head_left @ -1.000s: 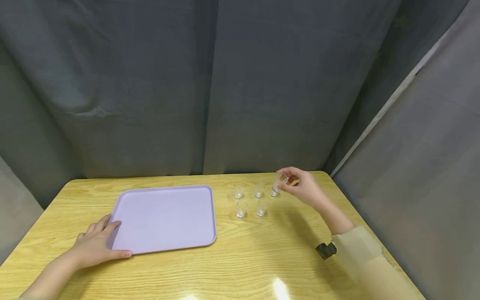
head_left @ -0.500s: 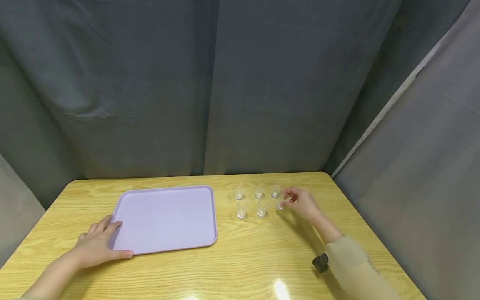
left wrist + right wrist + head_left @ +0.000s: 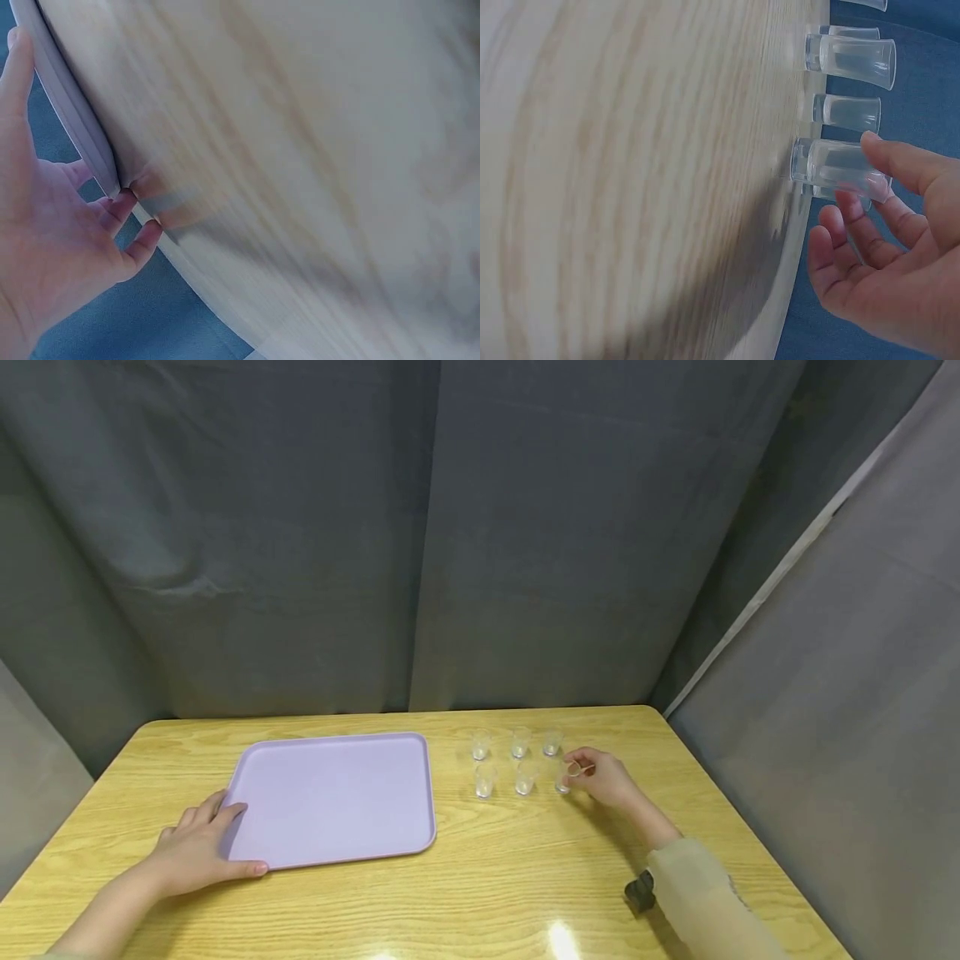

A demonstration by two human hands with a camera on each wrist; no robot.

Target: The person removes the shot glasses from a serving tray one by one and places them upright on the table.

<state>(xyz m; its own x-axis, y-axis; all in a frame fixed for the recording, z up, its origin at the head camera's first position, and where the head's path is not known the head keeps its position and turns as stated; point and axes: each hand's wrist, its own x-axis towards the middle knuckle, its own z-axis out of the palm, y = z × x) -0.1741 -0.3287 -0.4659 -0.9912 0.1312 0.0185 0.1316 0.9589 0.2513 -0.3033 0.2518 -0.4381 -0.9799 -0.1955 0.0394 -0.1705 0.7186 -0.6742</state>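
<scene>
A lilac tray (image 3: 330, 797) lies flat on the left side of the table. My left hand (image 3: 191, 852) rests at its near left corner, thumb along the front edge and fingers spread on the left rim; the left wrist view shows fingertips touching the tray's edge (image 3: 75, 112). Over on the right, my right hand (image 3: 607, 779) pinches a small clear shot glass (image 3: 562, 782) near its rim, between thumb and fingers. In the right wrist view this shot glass (image 3: 829, 161) stands upright with its base at the tabletop. It is the right-hand one of the front row.
Further clear shot glasses stand upright in two rows, among them a front one (image 3: 525, 779), another front one (image 3: 484, 782) and a back one (image 3: 552, 742). The wooden table (image 3: 420, 910) ends at dark curtains (image 3: 315, 543) behind and a grey curtain (image 3: 840, 710) at right.
My right hand has brought its shot glass from above the back row toward me and down to the front row's right end. The left hand and tray have stayed put.
</scene>
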